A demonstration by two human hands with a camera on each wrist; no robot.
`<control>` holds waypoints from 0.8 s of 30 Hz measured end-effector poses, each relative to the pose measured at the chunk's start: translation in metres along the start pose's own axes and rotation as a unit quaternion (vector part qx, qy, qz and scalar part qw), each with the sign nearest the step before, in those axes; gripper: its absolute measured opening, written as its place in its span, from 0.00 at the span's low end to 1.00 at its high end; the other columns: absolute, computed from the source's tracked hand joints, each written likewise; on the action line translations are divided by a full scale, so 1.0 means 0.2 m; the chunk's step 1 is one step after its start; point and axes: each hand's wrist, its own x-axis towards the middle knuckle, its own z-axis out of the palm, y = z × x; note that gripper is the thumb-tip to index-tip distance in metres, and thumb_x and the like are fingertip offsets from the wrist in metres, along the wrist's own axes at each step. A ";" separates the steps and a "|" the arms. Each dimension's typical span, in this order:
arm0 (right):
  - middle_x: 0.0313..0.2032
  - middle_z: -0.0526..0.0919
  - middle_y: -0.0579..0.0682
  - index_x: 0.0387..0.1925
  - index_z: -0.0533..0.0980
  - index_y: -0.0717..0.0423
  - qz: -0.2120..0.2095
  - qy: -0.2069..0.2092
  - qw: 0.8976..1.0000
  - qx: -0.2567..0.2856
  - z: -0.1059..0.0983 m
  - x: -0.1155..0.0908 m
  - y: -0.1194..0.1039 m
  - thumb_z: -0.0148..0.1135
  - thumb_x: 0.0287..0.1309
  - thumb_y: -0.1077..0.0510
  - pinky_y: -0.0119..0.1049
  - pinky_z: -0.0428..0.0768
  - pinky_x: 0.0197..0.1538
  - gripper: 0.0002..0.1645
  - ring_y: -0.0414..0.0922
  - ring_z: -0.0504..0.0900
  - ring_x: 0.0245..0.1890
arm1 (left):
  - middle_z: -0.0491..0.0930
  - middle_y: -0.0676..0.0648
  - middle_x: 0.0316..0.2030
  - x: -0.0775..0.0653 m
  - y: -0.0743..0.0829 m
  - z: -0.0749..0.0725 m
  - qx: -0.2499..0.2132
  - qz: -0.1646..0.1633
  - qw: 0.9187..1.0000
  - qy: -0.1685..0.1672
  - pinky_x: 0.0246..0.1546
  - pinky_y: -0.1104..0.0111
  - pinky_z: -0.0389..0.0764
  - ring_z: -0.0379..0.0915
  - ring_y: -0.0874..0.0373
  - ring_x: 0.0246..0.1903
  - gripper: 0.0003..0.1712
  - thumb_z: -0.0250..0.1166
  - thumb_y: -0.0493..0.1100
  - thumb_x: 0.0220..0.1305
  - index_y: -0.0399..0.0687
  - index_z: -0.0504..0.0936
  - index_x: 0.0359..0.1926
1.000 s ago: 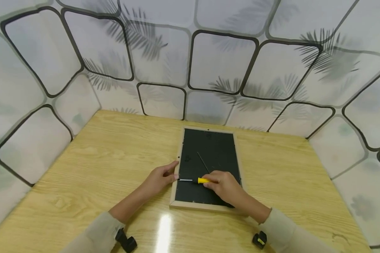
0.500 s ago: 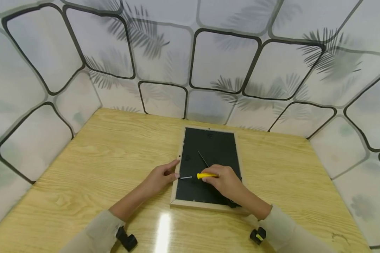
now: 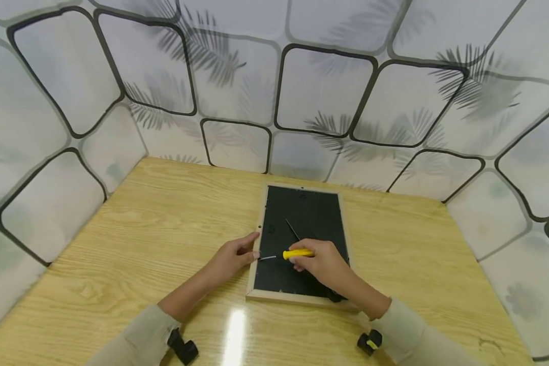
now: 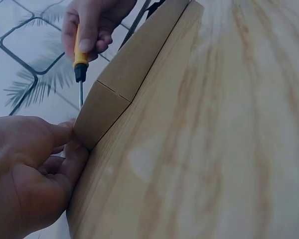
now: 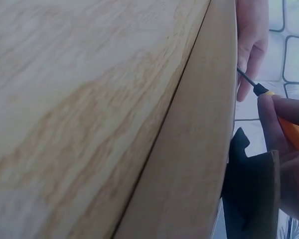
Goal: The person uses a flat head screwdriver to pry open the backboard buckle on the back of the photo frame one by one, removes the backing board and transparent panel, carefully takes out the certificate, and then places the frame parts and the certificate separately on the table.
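Observation:
A picture frame [image 3: 297, 301] of pale wood lies with its black backing board [image 3: 297, 208] facing up. At its left edge, my left hand [image 3: 231, 258] holds the wooden rim, thumb on top and fingers against the outer side. My right hand [image 3: 322, 262] grips the yellow handle of a screwdriver [image 3: 297, 253] over the board. The metal shaft points left, its tip at the inner edge of the rim beside my left thumb. The left wrist view shows the same screwdriver [image 4: 80, 62] above the frame's side. Its exact contact point is hidden.
A black stand flap [image 5: 249, 194] rises from the back of the frame near my right hand; in the head view my hand hides most of it. Several small dark fasteners line the rim. The wooden table [image 3: 164, 213] meets patterned walls [image 3: 238, 76] behind and at the sides.
My right hand has shifted slightly up and tilted the screwdriver, showing more of its yellow handle. The shaft tip stays at the left rim. My left hand and the frame keep their places.

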 end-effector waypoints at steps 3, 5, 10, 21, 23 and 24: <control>0.40 0.88 0.54 0.48 0.82 0.58 0.006 -0.002 1.000 0.012 0.01 0.00 0.00 0.69 0.61 0.64 0.29 0.86 0.39 0.13 0.39 0.87 0.33 | 0.75 0.43 0.64 0.00 0.00 0.00 0.000 -0.001 1.000 0.002 0.43 0.65 0.71 0.69 0.54 0.45 0.35 0.62 0.44 0.73 0.52 0.62 0.77; 0.40 0.88 0.54 0.47 0.81 0.58 0.008 0.000 1.000 0.023 0.01 0.00 0.00 0.69 0.61 0.64 0.30 0.86 0.40 0.13 0.40 0.88 0.35 | 0.75 0.43 0.63 0.00 0.00 0.00 0.003 0.000 1.000 0.003 0.44 0.66 0.72 0.69 0.54 0.45 0.35 0.62 0.45 0.73 0.52 0.62 0.77; 0.41 0.88 0.54 0.46 0.80 0.58 0.014 0.006 0.998 0.063 0.01 0.01 0.00 0.70 0.60 0.62 0.31 0.86 0.43 0.13 0.42 0.89 0.38 | 0.77 0.44 0.60 0.00 0.00 0.00 0.010 0.003 1.000 0.006 0.45 0.65 0.73 0.69 0.54 0.46 0.34 0.62 0.45 0.73 0.53 0.63 0.77; 0.40 0.88 0.52 0.47 0.81 0.56 0.029 0.019 0.994 0.101 0.03 0.04 -0.01 0.72 0.58 0.58 0.31 0.86 0.44 0.15 0.43 0.89 0.39 | 0.70 0.43 0.71 0.00 0.01 0.01 0.013 -0.001 1.000 0.016 0.62 0.55 0.76 0.71 0.52 0.62 0.33 0.61 0.44 0.73 0.53 0.64 0.76; 0.40 0.88 0.53 0.47 0.81 0.57 0.026 0.018 0.994 0.106 0.04 0.05 -0.01 0.72 0.59 0.58 0.31 0.86 0.44 0.15 0.43 0.89 0.39 | 0.68 0.43 0.72 0.00 0.01 0.01 0.013 -0.001 1.000 0.017 0.65 0.52 0.73 0.69 0.50 0.66 0.33 0.61 0.44 0.74 0.52 0.64 0.76; 0.41 0.88 0.53 0.47 0.81 0.57 0.024 0.016 0.993 0.110 0.04 0.05 -0.01 0.72 0.59 0.58 0.31 0.86 0.44 0.15 0.44 0.88 0.40 | 0.66 0.44 0.73 0.00 0.01 0.01 0.014 0.000 1.000 0.018 0.67 0.52 0.71 0.67 0.49 0.68 0.33 0.60 0.44 0.74 0.52 0.64 0.76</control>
